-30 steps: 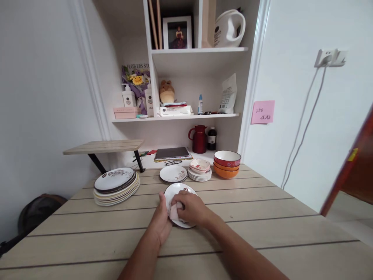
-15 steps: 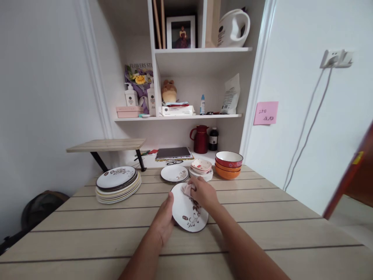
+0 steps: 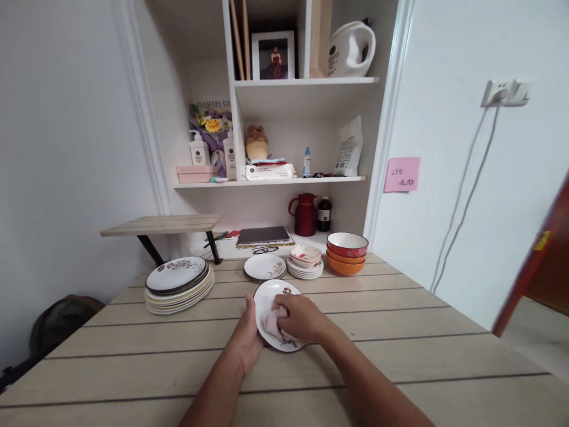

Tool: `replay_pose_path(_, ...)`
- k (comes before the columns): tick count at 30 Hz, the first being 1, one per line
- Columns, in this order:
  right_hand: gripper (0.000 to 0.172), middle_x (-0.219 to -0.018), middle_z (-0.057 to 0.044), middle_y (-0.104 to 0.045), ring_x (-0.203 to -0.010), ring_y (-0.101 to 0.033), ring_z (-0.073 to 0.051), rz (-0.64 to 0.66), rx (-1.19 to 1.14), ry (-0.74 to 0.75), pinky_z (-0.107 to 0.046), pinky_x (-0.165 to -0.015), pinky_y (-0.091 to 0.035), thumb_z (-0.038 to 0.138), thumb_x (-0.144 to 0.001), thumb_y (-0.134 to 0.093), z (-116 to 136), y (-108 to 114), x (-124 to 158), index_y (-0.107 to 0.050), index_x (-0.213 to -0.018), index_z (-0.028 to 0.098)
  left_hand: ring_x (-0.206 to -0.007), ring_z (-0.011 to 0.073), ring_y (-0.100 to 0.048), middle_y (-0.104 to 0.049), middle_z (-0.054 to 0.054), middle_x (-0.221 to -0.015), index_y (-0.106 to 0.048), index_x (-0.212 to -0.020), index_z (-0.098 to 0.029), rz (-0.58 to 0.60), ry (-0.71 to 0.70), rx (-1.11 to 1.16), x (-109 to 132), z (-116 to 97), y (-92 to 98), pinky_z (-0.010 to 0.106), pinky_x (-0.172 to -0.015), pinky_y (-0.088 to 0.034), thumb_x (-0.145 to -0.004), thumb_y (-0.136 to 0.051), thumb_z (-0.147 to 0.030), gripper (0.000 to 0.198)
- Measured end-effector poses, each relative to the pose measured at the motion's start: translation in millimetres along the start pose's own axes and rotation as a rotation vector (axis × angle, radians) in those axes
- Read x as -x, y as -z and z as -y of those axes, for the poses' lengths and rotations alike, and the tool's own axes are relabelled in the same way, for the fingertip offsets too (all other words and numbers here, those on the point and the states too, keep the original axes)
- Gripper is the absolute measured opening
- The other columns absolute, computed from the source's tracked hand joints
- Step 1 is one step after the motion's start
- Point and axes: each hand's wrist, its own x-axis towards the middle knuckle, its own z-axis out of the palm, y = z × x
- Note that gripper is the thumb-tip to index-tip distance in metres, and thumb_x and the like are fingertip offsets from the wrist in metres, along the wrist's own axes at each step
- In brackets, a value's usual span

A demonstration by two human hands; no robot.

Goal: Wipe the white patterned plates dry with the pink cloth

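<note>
A white plate (image 3: pixel 265 295) with a dark rim and brown flower pattern is tilted up above the table in front of me. My left hand (image 3: pixel 247 341) grips it by its left edge, thumb at the rim and fingers hidden behind. Bunched in my right hand (image 3: pixel 299 317) is a pale pinkish cloth (image 3: pixel 272 324), pressed against the plate's face near its lower middle. Just beyond lies a short stack of similar flowered plates (image 3: pixel 262 267). Beside that, small bowls (image 3: pixel 306 254) rest on a stack of small white plates (image 3: pixel 306 273).
On the left stands a tall stack of plates (image 3: pixel 178 279) near a small raised wooden shelf (image 3: pixel 164 223). Orange and red bowls (image 3: pixel 347 255) are stacked at the right. Behind are eyeglasses (image 3: pixel 265 250), a laptop (image 3: pixel 263 235) and a red jug (image 3: pixel 305 214).
My right hand has slid the cloth from the plate's upper part down to its lower middle. The plate sits slightly further left in view.
</note>
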Motion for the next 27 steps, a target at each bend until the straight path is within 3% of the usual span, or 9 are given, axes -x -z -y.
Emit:
replay_pose_path(6, 0.032, -0.103, -0.002, -0.063, -0.087, -0.057, -0.017, -0.258, -0.136, -0.195, -0.024, -0.069, -0.034, 0.021, -0.072, -0.058, -5, -10, -19, -0.058, -0.104, 0.026, -0.117, 0.0284, -0.058, -0.067, 0.013, -0.121, -0.055, -0.130, -0.018, -0.042, -0.028, -0.084, 0, 2, -4.5, 0.041, -0.100, -0.042, -0.082, -0.045, -0.065, 0.068)
replay_pose_path(11, 0.030, -0.099, -0.003, -0.061, -0.084, -0.057, -0.017, -0.349, -0.155, -0.327, -0.024, -0.068, -0.037, 0.018, -0.076, -0.050, -28, -4, -20, -0.055, -0.105, 0.025, -0.118, 0.0298, -0.057, -0.068, 0.015, -0.118, -0.060, -0.125, -0.016, -0.038, -0.020, -0.166, 4, 2, -10.0, 0.041, -0.099, -0.042, -0.081, -0.050, -0.063, 0.066)
replay_pose_path(15, 0.029, -0.091, -0.002, -0.061, -0.081, -0.056, -0.017, -0.393, -0.335, -0.321, -0.025, -0.070, -0.041, 0.016, -0.076, -0.043, -35, -3, -18, -0.054, -0.102, 0.022, -0.117, 0.0296, -0.058, -0.067, 0.016, -0.119, -0.059, -0.126, -0.015, -0.047, -0.030, -0.188, 5, 1, -11.9, 0.041, -0.098, -0.043, -0.081, -0.050, -0.062, 0.066)
replay_pose_path(18, 0.031, -0.088, -0.002, -0.061, -0.078, -0.056, -0.017, -0.334, -0.465, -0.282, -0.026, -0.067, -0.044, 0.020, -0.078, -0.043, -30, -4, -15, -0.053, -0.107, 0.021, -0.117, 0.0290, -0.058, -0.067, 0.015, -0.120, -0.058, -0.128, -0.016, -0.045, -0.050, -0.175, 5, 1, -13.1, 0.040, -0.098, -0.043, -0.082, -0.051, -0.060, 0.064)
replay_pose_path(22, 0.031, -0.103, -0.004, -0.057, -0.087, -0.057, -0.018, -0.243, -0.554, -0.190, -0.026, -0.069, -0.046, 0.033, -0.081, -0.052, -20, -5, -10, -0.053, -0.110, 0.022, -0.114, 0.0292, -0.060, -0.068, 0.015, -0.119, -0.056, -0.130, -0.018, -0.064, -0.047, -0.148, 6, 2, -13.8, 0.040, -0.094, -0.046, -0.082, -0.051, -0.061, 0.065)
replay_pose_path(27, 0.025, -0.108, -0.005, -0.052, -0.100, -0.053, -0.021, -0.395, -0.440, -0.193, -0.031, -0.087, -0.043, 0.034, -0.076, -0.063, -16, -16, -19, -0.058, -0.098, 0.022, -0.114, 0.0275, -0.059, -0.067, 0.014, -0.119, -0.057, -0.128, -0.019, -0.020, -0.055, -0.175, 4, 3, -10.6, 0.040, -0.094, -0.046, -0.083, -0.049, -0.061, 0.062)
